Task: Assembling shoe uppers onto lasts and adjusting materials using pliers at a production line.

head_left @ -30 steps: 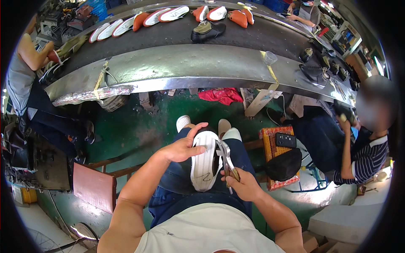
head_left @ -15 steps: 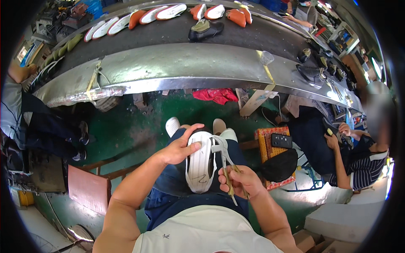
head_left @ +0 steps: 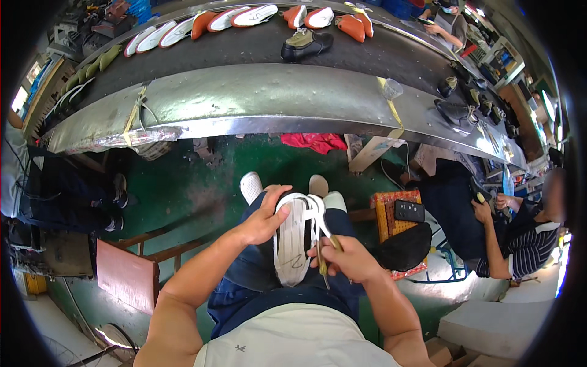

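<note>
On my lap rests a shoe upper on a last [head_left: 292, 241], bottom side up, with a pale ridged sole board and a loose white edge around it. My left hand [head_left: 264, 219] is closed round its far end, the thumb pressing on the board. In my right hand [head_left: 350, 258] is a pair of lasting pincers [head_left: 323, 227] with yellowish handles. The pincers' head lies against the shoe's far right edge; whether the jaws bite the white edge I cannot make out.
Ahead runs a metal-edged bench [head_left: 257, 92] with a dark belt carrying white-soled shoes [head_left: 255, 16] and a black-and-olive shoe [head_left: 306, 44]. At right, a stool [head_left: 397, 226] bears a phone [head_left: 409, 210]; a seated co-worker [head_left: 520, 238] holds a shoe. A reddish chair [head_left: 126, 275] stands left.
My right hand has moved slightly left and the pincers' handles are closer together. The shoe has turned a little on my lap. Shoes on the belt appear shifted slightly right.
</note>
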Action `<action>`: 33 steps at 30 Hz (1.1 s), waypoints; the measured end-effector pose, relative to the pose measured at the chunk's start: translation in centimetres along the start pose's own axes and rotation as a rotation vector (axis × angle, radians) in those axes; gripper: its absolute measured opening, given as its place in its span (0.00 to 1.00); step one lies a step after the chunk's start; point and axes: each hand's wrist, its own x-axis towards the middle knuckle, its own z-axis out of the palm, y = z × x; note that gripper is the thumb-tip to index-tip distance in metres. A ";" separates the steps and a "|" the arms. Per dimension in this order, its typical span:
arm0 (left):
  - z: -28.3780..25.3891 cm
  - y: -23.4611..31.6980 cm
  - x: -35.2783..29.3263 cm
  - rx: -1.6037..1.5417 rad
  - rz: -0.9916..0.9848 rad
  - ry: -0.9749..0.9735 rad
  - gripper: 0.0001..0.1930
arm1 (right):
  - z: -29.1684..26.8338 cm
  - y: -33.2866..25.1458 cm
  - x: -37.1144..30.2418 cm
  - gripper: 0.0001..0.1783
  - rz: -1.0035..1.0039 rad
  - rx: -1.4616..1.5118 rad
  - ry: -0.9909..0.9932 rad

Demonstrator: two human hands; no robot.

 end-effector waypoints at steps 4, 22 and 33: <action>0.8 -0.6 -0.1 0.237 0.066 0.185 0.30 | -0.7 -0.2 0.8 0.12 -0.192 -0.895 0.096; -0.5 -3.3 0.1 -0.099 0.273 0.195 0.24 | -3.0 5.9 6.3 0.17 -0.705 -1.282 0.310; 0.0 -2.6 0.6 -0.458 0.016 0.308 0.19 | 0.0 -0.1 2.7 0.13 -0.408 -1.404 0.199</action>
